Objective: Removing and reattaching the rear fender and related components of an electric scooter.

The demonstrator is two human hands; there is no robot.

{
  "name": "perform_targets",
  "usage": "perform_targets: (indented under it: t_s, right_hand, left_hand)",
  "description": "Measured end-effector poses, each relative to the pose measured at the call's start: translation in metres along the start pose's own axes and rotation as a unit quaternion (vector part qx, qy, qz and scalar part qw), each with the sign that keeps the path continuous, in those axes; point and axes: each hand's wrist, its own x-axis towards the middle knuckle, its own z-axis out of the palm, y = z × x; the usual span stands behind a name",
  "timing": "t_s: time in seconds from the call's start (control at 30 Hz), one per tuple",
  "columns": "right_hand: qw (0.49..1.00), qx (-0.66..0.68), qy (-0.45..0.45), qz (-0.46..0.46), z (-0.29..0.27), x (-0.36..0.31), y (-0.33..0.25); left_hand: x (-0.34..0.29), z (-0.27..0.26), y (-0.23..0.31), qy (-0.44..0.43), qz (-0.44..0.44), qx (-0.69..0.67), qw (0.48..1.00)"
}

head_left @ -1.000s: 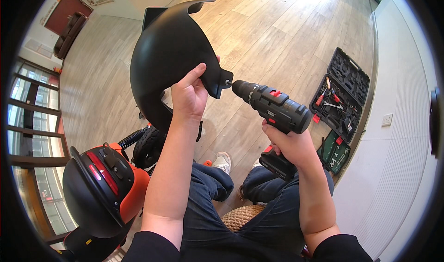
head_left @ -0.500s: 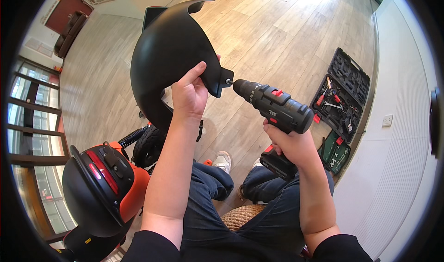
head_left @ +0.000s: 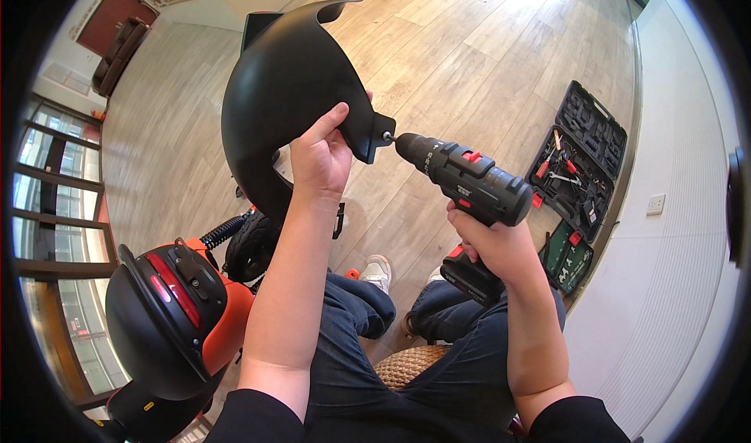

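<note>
My left hand (head_left: 319, 160) grips a curved black plastic mudguard (head_left: 283, 95) and holds it up in front of me, thumb along its lower edge. My right hand (head_left: 494, 243) is closed around the handle of a black and red cordless drill (head_left: 468, 185). The drill's tip touches a screw on the small tab (head_left: 377, 136) at the mudguard's right end.
An orange and black scooter body (head_left: 174, 318) with a small wheel (head_left: 249, 247) stands at the lower left. An open black tool case (head_left: 580, 157) with tools lies on the wooden floor at right, beside a white wall. I sit on a woven stool (head_left: 408, 365).
The drill tip has moved left a little and now meets the mudguard's tab. The left hand and the mudguard have stayed in place.
</note>
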Motion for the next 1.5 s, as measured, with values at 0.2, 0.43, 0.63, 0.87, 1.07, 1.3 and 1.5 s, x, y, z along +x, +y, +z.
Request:
perform_targets:
  t_s: [0.2,0.43,0.63,0.87,1.07,1.3,1.5]
  right_hand:
    - [1.0,0.001,-0.006,0.006,0.0,-0.001,-0.001]
    - [1.0,0.02,0.001,-0.002,0.001,-0.001,0.001]
    - [1.0,0.026,0.008,-0.003,0.003,-0.001,0.0]
    - [0.998,0.068,-0.005,-0.004,-0.003,-0.002,-0.001]
    - [0.991,0.068,0.095,-0.069,0.02,0.013,0.018]
    - [0.955,0.039,0.197,-0.218,0.026,0.017,0.031]
    - [0.927,-0.017,0.263,-0.268,0.012,0.026,0.038]
  left_hand:
    - [0.002,-0.003,-0.001,0.001,-0.001,-0.008,1.0]
    - [0.001,0.0,0.0,0.009,-0.001,-0.018,1.0]
    - [0.001,-0.001,0.003,0.01,-0.014,-0.008,1.0]
    - [0.003,-0.006,-0.002,0.02,-0.011,-0.028,0.999]
    - [-0.009,-0.006,-0.023,0.032,-0.057,-0.02,0.998]
    - [-0.048,0.03,-0.039,-0.023,-0.144,0.02,0.989]
    - [-0.065,0.041,-0.05,-0.063,-0.173,0.033,0.982]
